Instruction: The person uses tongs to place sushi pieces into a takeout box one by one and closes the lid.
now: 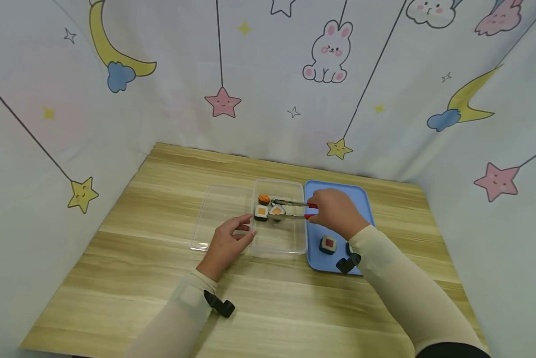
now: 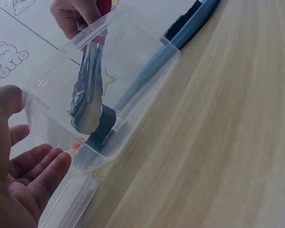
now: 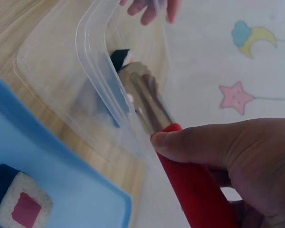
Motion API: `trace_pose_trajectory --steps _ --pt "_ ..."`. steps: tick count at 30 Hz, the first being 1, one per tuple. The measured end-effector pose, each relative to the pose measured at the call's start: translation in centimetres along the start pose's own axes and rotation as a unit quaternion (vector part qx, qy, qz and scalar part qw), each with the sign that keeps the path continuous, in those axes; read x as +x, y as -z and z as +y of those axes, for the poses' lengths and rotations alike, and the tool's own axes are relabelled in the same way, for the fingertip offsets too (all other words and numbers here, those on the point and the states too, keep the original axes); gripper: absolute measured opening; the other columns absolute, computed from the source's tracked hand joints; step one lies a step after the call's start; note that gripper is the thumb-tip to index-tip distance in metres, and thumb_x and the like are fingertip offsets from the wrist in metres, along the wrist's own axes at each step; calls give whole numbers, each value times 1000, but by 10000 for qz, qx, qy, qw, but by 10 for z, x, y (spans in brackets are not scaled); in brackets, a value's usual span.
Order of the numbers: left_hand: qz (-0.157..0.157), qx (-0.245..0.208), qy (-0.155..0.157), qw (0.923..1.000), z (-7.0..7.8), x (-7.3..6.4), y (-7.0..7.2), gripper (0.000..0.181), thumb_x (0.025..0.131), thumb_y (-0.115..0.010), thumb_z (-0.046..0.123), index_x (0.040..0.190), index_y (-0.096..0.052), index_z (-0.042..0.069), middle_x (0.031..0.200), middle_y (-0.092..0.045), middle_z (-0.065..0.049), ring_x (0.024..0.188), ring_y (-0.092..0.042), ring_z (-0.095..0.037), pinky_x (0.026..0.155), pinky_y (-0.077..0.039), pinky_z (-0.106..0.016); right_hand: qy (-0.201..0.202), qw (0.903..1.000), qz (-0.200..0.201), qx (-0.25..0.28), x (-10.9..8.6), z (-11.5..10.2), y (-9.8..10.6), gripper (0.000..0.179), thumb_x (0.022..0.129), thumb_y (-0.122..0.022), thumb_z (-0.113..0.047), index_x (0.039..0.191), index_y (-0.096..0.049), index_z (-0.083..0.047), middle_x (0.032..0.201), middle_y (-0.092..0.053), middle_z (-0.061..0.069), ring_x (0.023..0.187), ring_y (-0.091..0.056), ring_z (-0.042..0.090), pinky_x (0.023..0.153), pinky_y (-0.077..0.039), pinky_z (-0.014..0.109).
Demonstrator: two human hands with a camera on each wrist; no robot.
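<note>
My right hand [image 1: 337, 211] grips the red-handled metal tongs [image 1: 290, 217], which reach into the clear plastic container [image 1: 281, 243]. Between the tong tips sits a white sushi roll piece [image 1: 277, 210] with an orange centre. Beside it in the container are a square sushi piece [image 1: 261, 213] with a yellow-orange centre and an orange-topped sushi piece [image 1: 264, 199]. At the container's left wall is my left hand [image 1: 229, 243], its fingers loosely bent; in the left wrist view one fingertip meets the rim and the other fingers [image 2: 42, 173] hang free.
A blue tray [image 1: 314, 261] stands right of the container. On it lie a sushi piece [image 1: 328, 244] with a red centre and another dark-edged one, mostly hidden by the right wrist. A clear lid [image 1: 210, 209] lies on the wooden table [image 1: 138, 223] to the left. Printed curtains enclose the table.
</note>
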State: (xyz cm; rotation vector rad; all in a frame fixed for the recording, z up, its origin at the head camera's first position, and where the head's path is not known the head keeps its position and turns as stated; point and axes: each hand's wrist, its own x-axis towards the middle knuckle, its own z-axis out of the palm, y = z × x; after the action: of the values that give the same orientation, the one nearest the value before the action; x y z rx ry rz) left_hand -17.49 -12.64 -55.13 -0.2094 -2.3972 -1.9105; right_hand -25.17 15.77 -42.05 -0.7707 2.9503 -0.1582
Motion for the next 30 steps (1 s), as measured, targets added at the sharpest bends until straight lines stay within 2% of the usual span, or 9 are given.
trace_pose_trajectory --steps 6,9,13,16,23,30 --pt "-35 -14 -126 9999 -2 0 1 47 97 -76 20 141 -64 8 135 -64 -15 114 -66 -25 92 -59 -36 -187 9996 -165 -103 0 -4 5 34 81 -90 -25 110 -79 -11 96 -70 0 86 -66 19 75 -58 38" --pt "-46 -57 -184 9998 -3 -1 1 47 97 -76 20 141 -65 9 134 -65 -15 113 -66 -24 91 -60 -33 -120 9995 -180 -209 -1 -2 5 37 81 -91 -27 112 -79 -11 96 -69 0 86 -66 19 75 -58 38" --pt "-41 -92 -231 9997 -3 -1 0 47 96 -77 20 140 -65 8 133 -65 -15 112 -67 -24 89 -60 -31 -30 9999 76 -136 -8 6 6 41 81 -91 -29 117 -79 -12 97 -69 0 87 -66 20 77 -58 40" --pt "-36 -85 -232 9997 -3 -1 -1 47 96 -77 18 140 -65 7 133 -65 -16 111 -67 -24 90 -60 -31 -138 9991 380 106 -18 16 9 44 81 -91 -31 119 -78 -13 99 -70 0 89 -67 21 78 -58 41" --pt "-2 2 -145 9999 0 -1 -3 49 96 -76 15 142 -63 4 136 -63 -18 114 -66 -26 92 -59 -36 -461 9929 837 709 -58 53 15 48 83 -89 -33 123 -75 -10 106 -71 4 93 -65 26 79 -58 48" --pt "-17 -7 -158 9999 2 -1 -1 48 97 -76 21 141 -64 8 135 -64 -15 114 -66 -26 92 -59 -38 -866 9876 1014 834 -116 97 8 53 84 -89 -32 126 -73 -5 106 -71 10 90 -64 31 75 -55 49"
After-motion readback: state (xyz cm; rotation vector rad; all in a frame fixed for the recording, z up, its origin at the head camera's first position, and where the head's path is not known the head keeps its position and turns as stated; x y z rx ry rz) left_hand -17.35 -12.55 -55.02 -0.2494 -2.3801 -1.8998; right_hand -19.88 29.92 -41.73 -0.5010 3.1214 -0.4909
